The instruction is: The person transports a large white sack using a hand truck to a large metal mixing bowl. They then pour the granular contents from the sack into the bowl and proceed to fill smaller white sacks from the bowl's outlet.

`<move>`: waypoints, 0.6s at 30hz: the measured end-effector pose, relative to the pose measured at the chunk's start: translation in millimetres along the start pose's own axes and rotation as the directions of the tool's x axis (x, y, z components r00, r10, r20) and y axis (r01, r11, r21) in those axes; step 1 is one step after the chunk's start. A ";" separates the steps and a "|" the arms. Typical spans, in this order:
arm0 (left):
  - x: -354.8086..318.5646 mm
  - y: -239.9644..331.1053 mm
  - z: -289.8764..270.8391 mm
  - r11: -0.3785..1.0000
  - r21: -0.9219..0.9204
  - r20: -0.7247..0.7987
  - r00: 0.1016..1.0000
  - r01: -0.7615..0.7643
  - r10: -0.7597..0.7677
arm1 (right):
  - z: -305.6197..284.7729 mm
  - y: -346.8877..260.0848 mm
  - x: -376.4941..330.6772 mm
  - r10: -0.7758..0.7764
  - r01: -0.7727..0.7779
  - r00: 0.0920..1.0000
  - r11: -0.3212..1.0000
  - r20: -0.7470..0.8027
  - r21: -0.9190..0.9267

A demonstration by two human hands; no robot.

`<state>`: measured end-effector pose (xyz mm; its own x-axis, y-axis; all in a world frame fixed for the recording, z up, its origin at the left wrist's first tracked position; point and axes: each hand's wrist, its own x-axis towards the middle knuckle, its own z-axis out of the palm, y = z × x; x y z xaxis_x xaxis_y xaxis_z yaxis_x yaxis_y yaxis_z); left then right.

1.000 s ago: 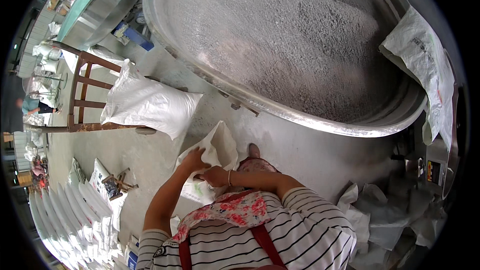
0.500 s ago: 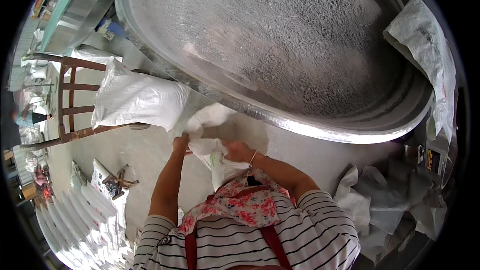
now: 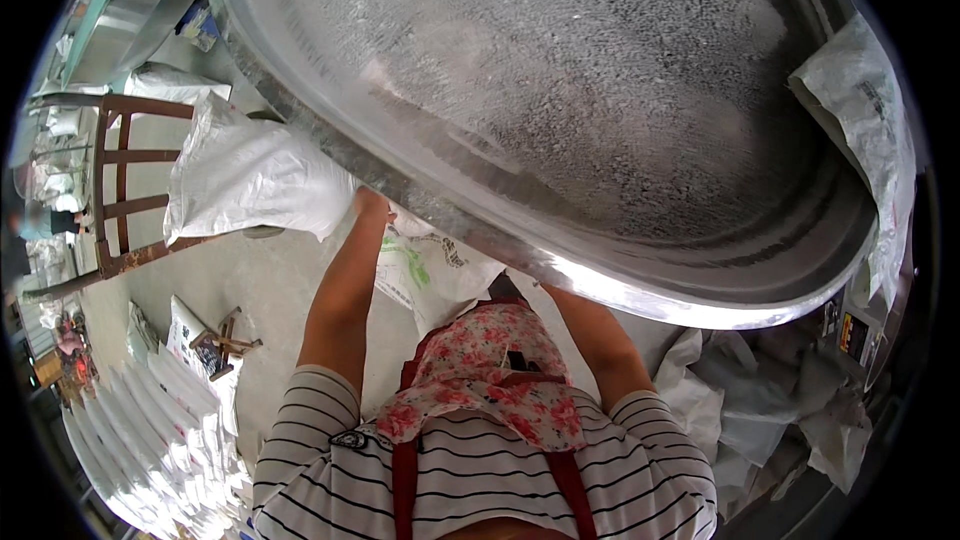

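Observation:
A white sack (image 3: 425,275) with green and dark print hangs in front of my apron, its upper part tucked beneath the rim of a big round metal pan (image 3: 650,302). My left hand (image 3: 372,204) is closed on the sack's upper left edge, close under the rim. The right forearm runs up beneath the pan, whose rim hides my right hand. Grey, crumbly powder (image 3: 600,90) covers the inside of the pan.
To the left, a full white sack (image 3: 255,175) lies on a brown metal cart (image 3: 125,205). Stacked white sacks (image 3: 150,430) stand lower left by a small wooden stool (image 3: 228,342). Crumpled bags (image 3: 750,390) lie lower right; another bag (image 3: 855,120) drapes over the pan's right rim.
Both hands have moved up and forward with the sack, from over the floor to beneath the pan's rim. My right hand has gone out of sight.

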<state>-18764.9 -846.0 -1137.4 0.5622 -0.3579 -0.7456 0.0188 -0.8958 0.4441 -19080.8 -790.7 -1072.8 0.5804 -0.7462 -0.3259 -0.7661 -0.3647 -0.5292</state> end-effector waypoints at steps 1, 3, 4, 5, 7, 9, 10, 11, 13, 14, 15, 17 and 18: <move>-9.2 10.0 2.0 0.999 -0.034 0.049 0.999 -0.020 0.021 | -5.3 1.6 -10.9 -0.062 0.058 0.995 0.997 -0.083 -0.058; -41.6 34.3 4.7 0.995 -0.087 0.184 0.980 -0.056 0.071 | -17.7 6.9 -36.4 -0.147 0.108 0.963 0.979 -0.227 -0.175; -68.0 42.4 -1.8 0.994 -0.095 0.248 0.966 -0.057 0.079 | -25.2 6.2 -47.6 -0.186 0.125 0.942 0.966 -0.279 -0.225; -94.2 49.0 -8.4 0.993 -0.099 0.297 0.951 -0.059 0.086 | -34.4 3.9 -58.2 -0.219 0.133 0.918 0.955 -0.330 -0.266; -138.3 56.7 -17.5 0.986 -0.152 0.350 0.930 -0.063 0.114 | -54.2 -5.7 -72.4 -0.270 0.156 0.883 0.941 -0.385 -0.301; -163.0 62.6 -12.7 0.953 -0.295 0.384 0.906 -0.064 0.180 | -69.1 -18.2 -80.0 -0.222 0.154 0.899 0.967 -0.377 -0.202; -173.4 67.6 -8.3 0.924 -0.378 0.403 0.888 -0.060 0.223 | -69.2 -17.6 -80.9 -0.233 0.209 0.893 0.973 -0.386 -0.102; -179.4 72.2 0.3 0.889 -0.456 0.433 0.862 -0.044 0.264 | -68.8 -13.5 -81.8 -0.238 0.255 0.889 0.967 -0.392 -0.009; -180.8 73.7 17.9 0.711 -0.701 0.438 0.817 0.048 0.376 | -77.4 -19.3 -80.5 -0.271 0.280 0.845 0.959 -0.460 -0.052; -182.4 73.5 25.4 0.605 -0.789 0.433 0.798 0.110 0.419 | -78.8 -23.2 -81.0 -0.224 0.210 0.881 0.974 -0.416 -0.079; -180.5 77.1 30.6 0.603 -0.770 0.446 0.852 0.209 0.274 | -79.1 -25.9 -82.5 -0.170 0.141 0.913 0.984 -0.372 -0.105; -164.5 73.2 36.0 0.593 -0.763 0.472 0.850 0.260 0.235 | -86.1 -32.3 -88.2 -0.221 0.142 0.867 0.969 -0.447 -0.203; -154.7 68.3 39.9 0.582 -0.762 0.481 0.850 0.284 0.215 | -89.8 -36.4 -91.7 -0.202 0.120 0.871 0.971 -0.448 -0.204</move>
<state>-18883.6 -862.3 -1011.6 0.0843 -0.6237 -0.7771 0.8006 -0.4220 0.4255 -19130.9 -759.0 -953.3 0.5365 -0.8257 0.1744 -0.7307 -0.5579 -0.3935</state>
